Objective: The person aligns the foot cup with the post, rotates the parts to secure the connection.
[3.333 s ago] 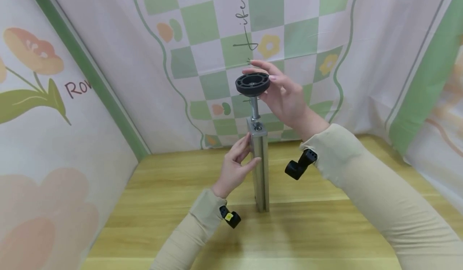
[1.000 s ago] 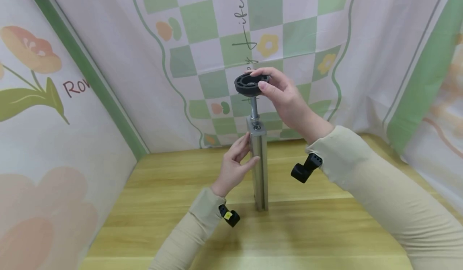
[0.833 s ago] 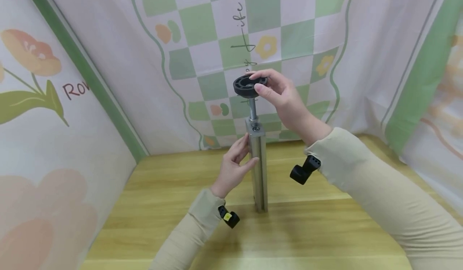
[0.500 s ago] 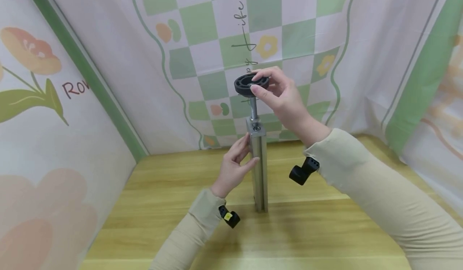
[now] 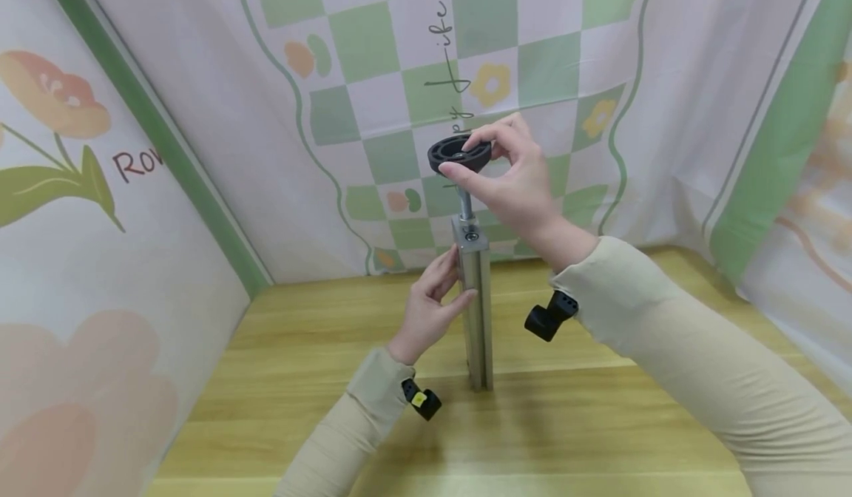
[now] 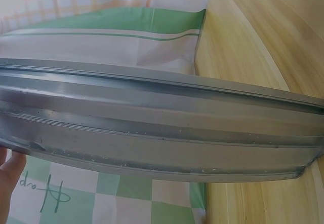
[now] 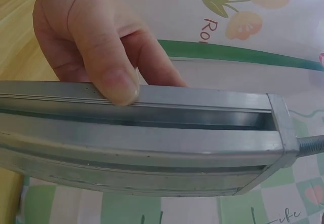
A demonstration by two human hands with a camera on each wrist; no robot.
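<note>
An aluminium profile (image 5: 481,327) stands upright on the table, with a metal end plate (image 5: 474,244) on top. From the plate rises a threaded rod (image 5: 465,205) bearing a round black levelling foot (image 5: 436,155), its hollow side up. My left hand (image 5: 429,308) grips the profile below the plate, thumb on the near face and fingers along the left side. In the right wrist view this left hand (image 7: 96,36) shows its thumb over the profile's edge. My right hand (image 5: 522,175) holds the foot's rim, thumb at the front and fingers on the right and far side.
The wooden table (image 5: 299,349) carries the profile. Behind it hangs a green-and-white checked curtain (image 5: 362,46), close beyond the right hand. A flower-printed curtain (image 5: 166,275) closes the left side. Black wrist cameras (image 5: 551,316) sit below both cuffs.
My right fingers have shifted from the foot's right rim to a pinch, and the thumb has slid left along the front rim. The left hand and profile stay put.
</note>
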